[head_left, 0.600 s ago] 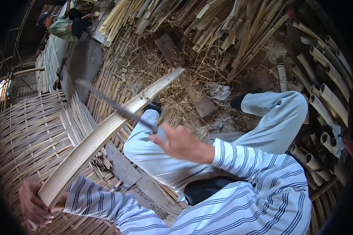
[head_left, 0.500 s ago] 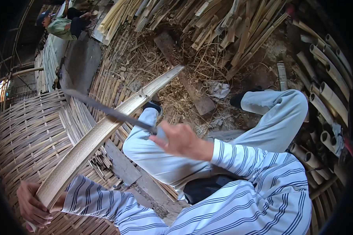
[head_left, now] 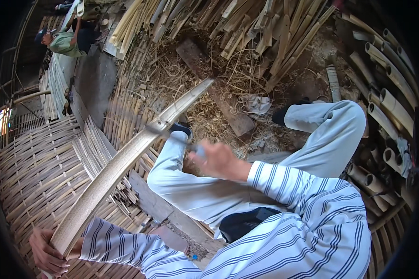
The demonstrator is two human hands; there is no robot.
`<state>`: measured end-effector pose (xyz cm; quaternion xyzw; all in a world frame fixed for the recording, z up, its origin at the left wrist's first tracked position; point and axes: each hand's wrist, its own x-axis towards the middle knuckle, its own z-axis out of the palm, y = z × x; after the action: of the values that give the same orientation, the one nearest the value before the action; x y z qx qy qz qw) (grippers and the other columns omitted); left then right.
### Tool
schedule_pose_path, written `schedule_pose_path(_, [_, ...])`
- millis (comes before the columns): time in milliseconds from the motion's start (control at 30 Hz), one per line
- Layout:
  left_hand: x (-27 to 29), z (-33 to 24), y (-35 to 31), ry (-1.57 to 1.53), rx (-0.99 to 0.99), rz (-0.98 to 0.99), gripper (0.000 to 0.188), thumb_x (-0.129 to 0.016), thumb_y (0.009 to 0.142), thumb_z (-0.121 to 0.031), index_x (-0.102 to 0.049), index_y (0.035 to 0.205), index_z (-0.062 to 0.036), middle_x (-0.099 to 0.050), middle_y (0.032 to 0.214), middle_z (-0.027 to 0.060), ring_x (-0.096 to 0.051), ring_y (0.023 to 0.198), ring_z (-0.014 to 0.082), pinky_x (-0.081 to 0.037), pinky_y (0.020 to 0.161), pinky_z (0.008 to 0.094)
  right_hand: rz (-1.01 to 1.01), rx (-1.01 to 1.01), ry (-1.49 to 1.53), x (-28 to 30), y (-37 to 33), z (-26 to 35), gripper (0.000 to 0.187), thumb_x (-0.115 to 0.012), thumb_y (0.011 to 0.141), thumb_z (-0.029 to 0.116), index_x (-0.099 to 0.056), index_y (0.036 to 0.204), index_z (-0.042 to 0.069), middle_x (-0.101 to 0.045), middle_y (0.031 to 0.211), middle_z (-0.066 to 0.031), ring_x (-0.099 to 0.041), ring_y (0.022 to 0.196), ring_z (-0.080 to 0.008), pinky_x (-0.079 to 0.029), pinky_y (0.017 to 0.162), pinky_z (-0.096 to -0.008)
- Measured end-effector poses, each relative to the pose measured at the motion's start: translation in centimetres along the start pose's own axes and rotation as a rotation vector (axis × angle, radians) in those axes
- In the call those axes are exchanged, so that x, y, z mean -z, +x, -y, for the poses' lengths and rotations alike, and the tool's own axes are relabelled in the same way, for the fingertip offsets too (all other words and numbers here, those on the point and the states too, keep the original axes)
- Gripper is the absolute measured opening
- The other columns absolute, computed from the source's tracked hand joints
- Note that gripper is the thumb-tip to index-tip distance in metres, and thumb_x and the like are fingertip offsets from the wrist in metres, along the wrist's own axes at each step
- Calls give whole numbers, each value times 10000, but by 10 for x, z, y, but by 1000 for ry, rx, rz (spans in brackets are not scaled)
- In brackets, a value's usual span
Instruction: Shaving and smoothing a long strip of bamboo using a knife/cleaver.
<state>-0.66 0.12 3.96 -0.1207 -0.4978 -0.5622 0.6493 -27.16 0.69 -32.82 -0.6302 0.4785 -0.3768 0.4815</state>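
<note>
A long split length of bamboo (head_left: 111,172), pale hollow side up, slants from the lower left toward the middle of the floor. My left hand (head_left: 49,251) is closed around its near end. In my right hand (head_left: 219,160) is a long-bladed knife (head_left: 172,136), gripped by its bluish-grey handle. Its blade, smeared by motion, lies across the bamboo near a node close to the far end. The far tip of the bamboo is over a dark wooden plank (head_left: 228,109) on the floor.
Thin bamboo shavings (head_left: 205,121) litter the floor beyond my legs. Split strips (head_left: 260,28) are piled at the far side, bamboo tubes (head_left: 391,107) on the right. A woven bamboo mat (head_left: 37,172) spreads at left. Another person (head_left: 67,44) sits at the far left.
The knife and my right hand have shifted slightly up, the blade now crossing the bamboo nearer its far end. My left hand still holds the near end.
</note>
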Motion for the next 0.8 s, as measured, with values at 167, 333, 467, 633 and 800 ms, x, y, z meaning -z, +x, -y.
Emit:
schedule_pose_path(167, [8, 20, 3, 201, 124, -15, 359, -651, 806, -194, -552, 471, -114, -507, 362, -42, -407, 225, 26, -224, 242, 73, 245, -486, 104, 25, 33, -41, 575, -390, 933, 469, -539, 870, -82, -581, 586, -219, -642, 628, -348, -515, 581, -437])
schedule_pose_path(333, [8, 22, 6, 138, 199, 54, 397, -666, 794, -267, -491, 449, -178, -470, 355, -77, -361, 235, 10, -261, 300, 69, 68, -162, 38, 11, 9, 16, 463, -460, 919, 423, -512, 805, -22, -540, 511, -163, -571, 453, -327, -459, 451, -435])
schedule_pose_path(467, [10, 14, 3, 205, 213, 108, 357, -637, 818, -278, -507, 505, -167, -461, 368, -80, -372, 245, 16, -262, 299, 74, 182, -125, -63, 14, 13, 3, 478, -464, 915, 442, -518, 831, -26, -553, 528, -160, -590, 478, -319, -483, 478, -421])
schedule_pose_path(633, [22, 3, 1, 237, 240, 127, 314, -601, 847, -292, -526, 576, -152, -450, 384, -84, -386, 258, 24, -263, 299, 81, 141, -534, 18, 19, 41, -89, 491, -448, 919, 454, -532, 859, -26, -580, 597, -178, -591, 501, -302, -488, 492, -425])
schedule_pose_path(800, [21, 8, 3, 316, 256, 196, 310, -551, 845, -297, -534, 578, -141, -457, 393, -66, -423, 284, 56, -284, 308, 132, 134, -248, 2, 18, 35, -13, 454, -461, 915, 443, -533, 855, -1, -558, 548, -177, -568, 459, -295, -478, 462, -416])
